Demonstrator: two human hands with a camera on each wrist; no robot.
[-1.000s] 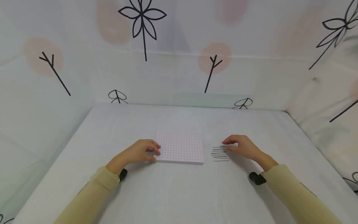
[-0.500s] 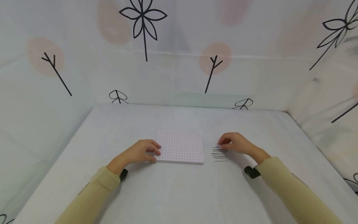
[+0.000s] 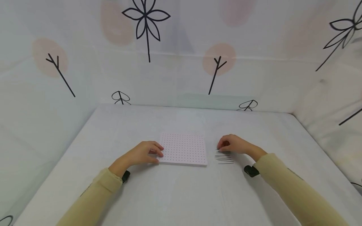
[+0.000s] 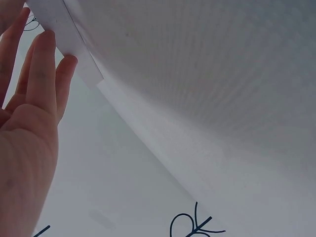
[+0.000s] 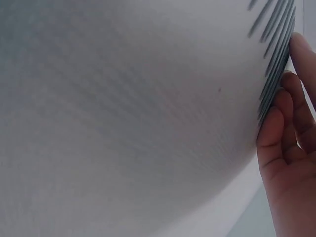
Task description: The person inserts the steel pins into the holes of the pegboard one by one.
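Observation:
A thin white board [image 3: 183, 149] with rows of small dots or holes lies flat on the white-covered table. My left hand [image 3: 141, 153] is at its left edge, fingers loosely bent and tips touching the board's side; in the left wrist view those fingers [image 4: 42, 74] look nearly straight. To the right of the board lie several thin dark sticks [image 3: 224, 158], roughly parallel. My right hand [image 3: 234, 144] is over the far end of this row, fingers curved down with the thumb close by. The right wrist view has its fingertips [image 5: 270, 123] against the sticks; whether one is pinched is hidden.
White cloth with dark plant drawings and pale pink spots hangs as a wall [image 3: 175, 75] behind and on both sides. The tabletop [image 3: 181, 194] stretches in front of the board. A small black device [image 3: 251, 171] sits under the right wrist.
My right hand has moved left and its fingers have drawn closer together at the far sticks. My left hand and the board have stayed in place.

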